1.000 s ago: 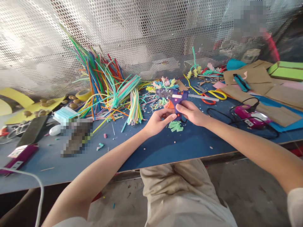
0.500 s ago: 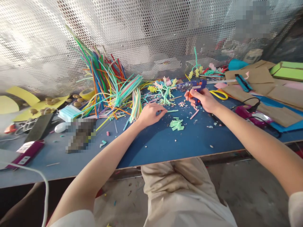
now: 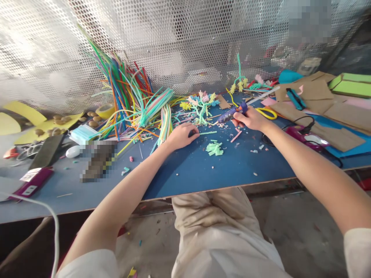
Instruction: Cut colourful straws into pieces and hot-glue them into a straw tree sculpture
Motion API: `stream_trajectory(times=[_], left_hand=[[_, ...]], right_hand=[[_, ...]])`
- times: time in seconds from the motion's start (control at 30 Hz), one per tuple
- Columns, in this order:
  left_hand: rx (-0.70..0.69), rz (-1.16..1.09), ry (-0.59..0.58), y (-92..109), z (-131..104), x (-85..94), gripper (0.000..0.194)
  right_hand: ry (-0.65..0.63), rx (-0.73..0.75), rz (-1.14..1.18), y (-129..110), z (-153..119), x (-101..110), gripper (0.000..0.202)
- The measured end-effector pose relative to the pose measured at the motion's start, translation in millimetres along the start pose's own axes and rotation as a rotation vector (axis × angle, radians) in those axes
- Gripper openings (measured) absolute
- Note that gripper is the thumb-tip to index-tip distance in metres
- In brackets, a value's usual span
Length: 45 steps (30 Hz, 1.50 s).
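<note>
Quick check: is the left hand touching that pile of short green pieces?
Apart: the head view shows a strip of bare blue tabletop between the left hand and the pile of short green pieces.

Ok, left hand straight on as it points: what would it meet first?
Likely the thin, straight, pale-green pipe-cleaner piece just beyond the left hand; depth is unclear, they may already touch.

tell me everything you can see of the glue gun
The glue gun has a dark purple, plastic-looking body with orange details; a long whitish stick juts from its rear. The right hand wraps its handle, mostly hiding it. The nozzle slants down toward picture left, low over the blue table; tip contact is unclear.
</note>
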<state>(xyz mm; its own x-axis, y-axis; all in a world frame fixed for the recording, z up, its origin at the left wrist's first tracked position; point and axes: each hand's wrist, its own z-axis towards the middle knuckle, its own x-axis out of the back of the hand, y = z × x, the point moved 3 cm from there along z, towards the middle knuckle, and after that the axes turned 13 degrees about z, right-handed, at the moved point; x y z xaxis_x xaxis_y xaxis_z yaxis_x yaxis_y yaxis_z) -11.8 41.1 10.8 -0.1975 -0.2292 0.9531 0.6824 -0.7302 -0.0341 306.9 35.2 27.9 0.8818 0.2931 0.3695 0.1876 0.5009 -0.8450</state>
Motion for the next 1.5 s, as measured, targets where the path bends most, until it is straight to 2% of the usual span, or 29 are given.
stream_trajectory(times=[0.2,0.4,0.6,0.87,1.5], left_hand=[[0.012,0.026,-0.012,4,-1,-1.9,0.022],[0.015,0.115,0.075,26,-3,7.5,0.025],[-0.108,0.009,0.214,38,-1,10.8,0.024],[-0.144,-0.077,0.280,40,-1,11.8,0.023],[-0.184,-0.058,0.261,46,-2,10.3,0.024]], right_hand=[[-0.003,0.009,0.013,0,-1,1,0.064],[-0.028,-0.010,-0.008,1,0,-1,0.062],[-0.075,0.016,-0.027,-1,0,-6,0.061],[-0.117,0.050,-0.013,-8,0,-13,0.060],[-0.155,0.031,-0.085,-10,0,-16,0.062]])
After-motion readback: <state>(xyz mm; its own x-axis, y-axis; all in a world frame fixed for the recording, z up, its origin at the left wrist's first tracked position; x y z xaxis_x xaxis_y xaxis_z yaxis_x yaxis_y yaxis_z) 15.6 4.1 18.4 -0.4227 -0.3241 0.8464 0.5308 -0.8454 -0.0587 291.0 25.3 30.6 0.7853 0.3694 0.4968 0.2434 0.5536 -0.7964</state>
